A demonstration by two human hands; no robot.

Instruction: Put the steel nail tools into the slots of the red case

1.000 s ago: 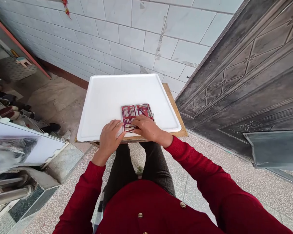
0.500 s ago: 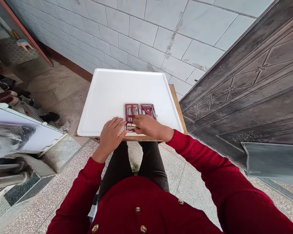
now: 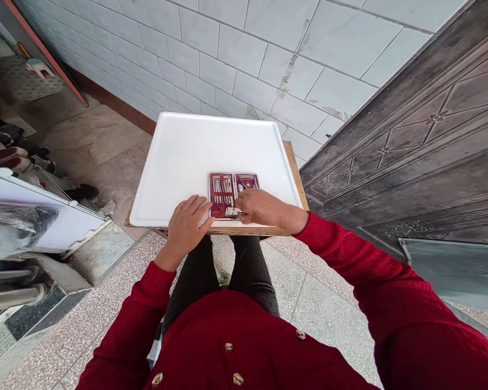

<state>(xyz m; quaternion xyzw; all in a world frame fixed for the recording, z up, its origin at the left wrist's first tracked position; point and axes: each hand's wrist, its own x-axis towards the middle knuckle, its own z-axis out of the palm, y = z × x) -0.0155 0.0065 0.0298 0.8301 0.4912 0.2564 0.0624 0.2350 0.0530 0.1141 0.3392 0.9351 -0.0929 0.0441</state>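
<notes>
Your right hand shifts rightward, pinching silver tool; case shows more bare red, so tool seems out of place there. Case lies by tray's near edge. Your left hand, loosely spread, holds nothing visible.

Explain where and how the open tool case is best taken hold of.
Probably by the outer side edges of the open tool case, one hand from each side. It lies flat, with tools across its inside, and its two halves meet mid-case, so lifting one half might fold it. The left hand is at the left edge.
</notes>
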